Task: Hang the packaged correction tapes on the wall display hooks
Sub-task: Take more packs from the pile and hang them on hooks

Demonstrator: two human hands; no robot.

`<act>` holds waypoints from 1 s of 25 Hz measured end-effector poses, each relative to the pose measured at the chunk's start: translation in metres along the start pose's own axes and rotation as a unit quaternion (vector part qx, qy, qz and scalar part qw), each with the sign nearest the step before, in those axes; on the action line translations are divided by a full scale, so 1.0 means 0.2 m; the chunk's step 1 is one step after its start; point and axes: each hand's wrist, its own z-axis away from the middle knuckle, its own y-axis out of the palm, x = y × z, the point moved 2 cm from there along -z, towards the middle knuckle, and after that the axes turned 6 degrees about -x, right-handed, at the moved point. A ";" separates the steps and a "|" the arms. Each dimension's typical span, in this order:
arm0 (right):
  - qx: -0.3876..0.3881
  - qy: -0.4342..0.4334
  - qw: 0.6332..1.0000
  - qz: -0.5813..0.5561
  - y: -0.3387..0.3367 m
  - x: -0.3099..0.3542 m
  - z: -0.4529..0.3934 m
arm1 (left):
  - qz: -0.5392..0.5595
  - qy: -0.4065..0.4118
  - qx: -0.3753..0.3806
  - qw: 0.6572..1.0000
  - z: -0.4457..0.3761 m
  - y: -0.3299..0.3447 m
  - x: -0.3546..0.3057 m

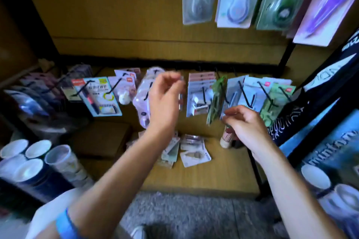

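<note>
Left hand (165, 95) is raised in front of the lower hook row, fingers curled together near a pale lilac pack (142, 101) that hangs there. Too blurred to say whether the grip holds anything or just touches the pack.

Right hand (245, 122) sits lower and to the right, grip narrow, fingertips pinching the bottom edge of a green correction tape pack (216, 101). That pack hangs edge-on from a black hook (223, 91), between a stack of white-and-pink packs (200, 95) on its left and grey-blue packs (236, 91) on its right.

More loose packs (192, 151) lie in a small heap on the wooden shelf (223, 172) below, just under the left forearm.

Upper hook row, top right: four bigger packs hanging side by side, among them a white one (238, 0) and a purple one (328, 6).

Far left of the lower row: a blue-carded pen pack (99, 97). Stacked paper cups (29, 163) at lower left. Blue wristband (66, 225) on the left arm.
</note>
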 end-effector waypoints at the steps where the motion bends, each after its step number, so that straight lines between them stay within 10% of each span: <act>1: 0.006 0.004 0.999 0.035 0.03 -0.08 -0.01 | -0.013 -0.044 0.007 0.999 0.09 -0.06 0.16; 4: 0.050 0.121 0.990 0.049 0.16 -0.45 0.02 | -0.126 -0.223 0.072 0.964 0.21 -0.11 0.63; 9: 0.019 0.396 0.916 0.065 0.26 -1.18 0.24 | -0.350 -0.248 0.178 0.886 0.11 -0.26 1.15; 16: 0.078 0.374 0.919 0.099 0.54 -1.50 0.07 | -0.527 -0.135 0.217 0.811 -0.32 -0.20 1.66; 25: -0.035 0.466 0.880 -0.087 0.60 -1.66 0.13 | -0.686 0.084 0.273 0.669 -0.58 0.24 2.13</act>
